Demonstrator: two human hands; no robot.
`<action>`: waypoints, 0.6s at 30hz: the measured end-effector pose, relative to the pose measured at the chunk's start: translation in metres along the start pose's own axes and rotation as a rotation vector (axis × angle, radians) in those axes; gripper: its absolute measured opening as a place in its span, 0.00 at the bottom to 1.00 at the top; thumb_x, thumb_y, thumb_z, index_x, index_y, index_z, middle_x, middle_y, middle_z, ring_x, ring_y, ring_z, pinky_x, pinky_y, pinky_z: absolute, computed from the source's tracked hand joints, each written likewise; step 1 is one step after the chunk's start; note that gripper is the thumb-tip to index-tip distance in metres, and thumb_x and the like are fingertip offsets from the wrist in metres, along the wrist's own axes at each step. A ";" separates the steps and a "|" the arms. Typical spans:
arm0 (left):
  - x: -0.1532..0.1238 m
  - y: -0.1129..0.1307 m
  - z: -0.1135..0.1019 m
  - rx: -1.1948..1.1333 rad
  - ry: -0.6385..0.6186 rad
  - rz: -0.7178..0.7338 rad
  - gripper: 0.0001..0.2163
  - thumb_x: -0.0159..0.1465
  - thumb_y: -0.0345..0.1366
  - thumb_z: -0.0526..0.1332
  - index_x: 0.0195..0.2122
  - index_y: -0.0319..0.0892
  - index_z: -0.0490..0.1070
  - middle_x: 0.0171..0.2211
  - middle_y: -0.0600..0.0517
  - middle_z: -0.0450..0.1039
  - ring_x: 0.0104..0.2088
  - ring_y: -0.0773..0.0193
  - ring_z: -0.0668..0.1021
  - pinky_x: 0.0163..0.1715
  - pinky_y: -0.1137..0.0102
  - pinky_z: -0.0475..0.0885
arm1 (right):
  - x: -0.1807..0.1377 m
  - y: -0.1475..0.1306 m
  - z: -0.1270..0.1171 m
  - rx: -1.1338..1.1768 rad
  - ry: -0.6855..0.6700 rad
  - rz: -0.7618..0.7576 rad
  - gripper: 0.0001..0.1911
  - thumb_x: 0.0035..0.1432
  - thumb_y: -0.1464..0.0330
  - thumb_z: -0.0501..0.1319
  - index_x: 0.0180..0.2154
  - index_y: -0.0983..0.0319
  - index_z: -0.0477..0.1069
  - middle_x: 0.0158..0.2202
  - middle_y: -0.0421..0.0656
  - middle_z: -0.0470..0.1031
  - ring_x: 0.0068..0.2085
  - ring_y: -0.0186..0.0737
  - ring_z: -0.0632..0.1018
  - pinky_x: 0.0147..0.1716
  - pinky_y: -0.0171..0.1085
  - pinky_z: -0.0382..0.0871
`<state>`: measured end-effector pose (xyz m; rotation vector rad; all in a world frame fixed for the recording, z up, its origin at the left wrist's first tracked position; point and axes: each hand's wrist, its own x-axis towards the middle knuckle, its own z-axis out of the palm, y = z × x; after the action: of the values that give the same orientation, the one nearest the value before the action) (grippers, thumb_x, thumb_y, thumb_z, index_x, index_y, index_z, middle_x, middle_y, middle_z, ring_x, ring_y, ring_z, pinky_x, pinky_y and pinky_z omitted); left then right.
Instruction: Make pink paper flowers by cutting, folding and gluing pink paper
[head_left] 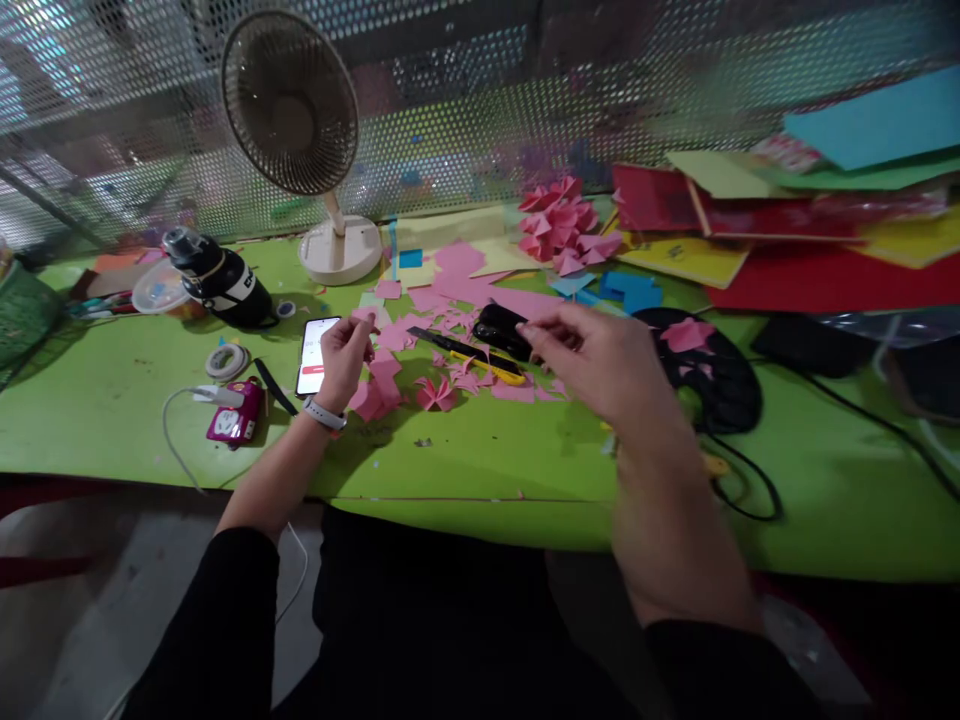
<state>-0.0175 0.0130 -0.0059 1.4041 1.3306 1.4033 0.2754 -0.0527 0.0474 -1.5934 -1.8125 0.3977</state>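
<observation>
Right hand (589, 350) raised over the table (480, 455), thumb and forefinger brought nearly together, other fingers curled behind; contents of the pinch, if any, impossible to tell. Just beyond its fingertips, a glossy black object (496, 328), perhaps a stapler, with contact likewise uncertain. Left hand (346, 350) above the edge of the lit phone (310, 365), half curled, thumb close to the fingers; hold on any scrap not determinable. Between the hands, in the middle of the table, pink scraps (384, 375), loose and overlapping, with a yellow-handled cutter (471, 353) among them and a folded flower (436, 394) on the near side. Scraps probably very light, thin and easily creased or scattered; best lifted by an edge or corner, with little pressure. Flower likely crushable at the petals, hence best held near its centre. Black object apparently stiff and smooth, possibly slippery; best grasped across the body. Farther out, a pink sheet (517, 293), then a pile of folded pink shapes (559, 225); fan (292, 110) and bottle (221, 280) toward the left, stacked coloured sheets (810, 270) toward the right.
</observation>
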 end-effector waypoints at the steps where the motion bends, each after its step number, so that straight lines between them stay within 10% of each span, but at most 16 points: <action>1: 0.001 0.001 0.000 -0.002 0.003 -0.004 0.17 0.62 0.49 0.65 0.24 0.43 0.67 0.14 0.60 0.60 0.15 0.75 0.64 0.16 0.77 0.61 | -0.001 0.001 -0.005 0.035 0.056 -0.006 0.14 0.64 0.55 0.58 0.37 0.57 0.76 0.27 0.44 0.78 0.27 0.41 0.76 0.28 0.40 0.68; 6: 0.002 0.016 0.004 -0.042 -0.034 -0.011 0.15 0.62 0.45 0.65 0.23 0.41 0.69 0.15 0.59 0.61 0.15 0.75 0.64 0.17 0.78 0.61 | -0.002 -0.001 -0.010 0.126 0.116 -0.009 0.15 0.65 0.55 0.57 0.39 0.58 0.76 0.29 0.44 0.78 0.28 0.41 0.77 0.29 0.40 0.70; 13: 0.033 0.033 0.026 0.145 -0.295 -0.054 0.11 0.64 0.40 0.64 0.28 0.39 0.73 0.21 0.52 0.74 0.21 0.72 0.74 0.21 0.77 0.65 | -0.008 -0.026 0.008 -0.084 -0.622 -0.241 0.09 0.62 0.60 0.63 0.37 0.58 0.76 0.35 0.45 0.80 0.34 0.43 0.79 0.30 0.37 0.63; 18: 0.078 0.021 0.054 0.225 -0.296 -0.150 0.04 0.60 0.28 0.65 0.28 0.38 0.71 0.23 0.51 0.77 0.20 0.71 0.75 0.21 0.76 0.65 | -0.010 -0.032 0.020 -0.167 -0.756 -0.281 0.10 0.64 0.60 0.62 0.41 0.58 0.77 0.41 0.47 0.80 0.40 0.47 0.79 0.33 0.38 0.65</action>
<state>0.0287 0.0934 0.0240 1.5530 1.3946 0.9284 0.2384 -0.0647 0.0509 -1.3510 -2.6549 0.8088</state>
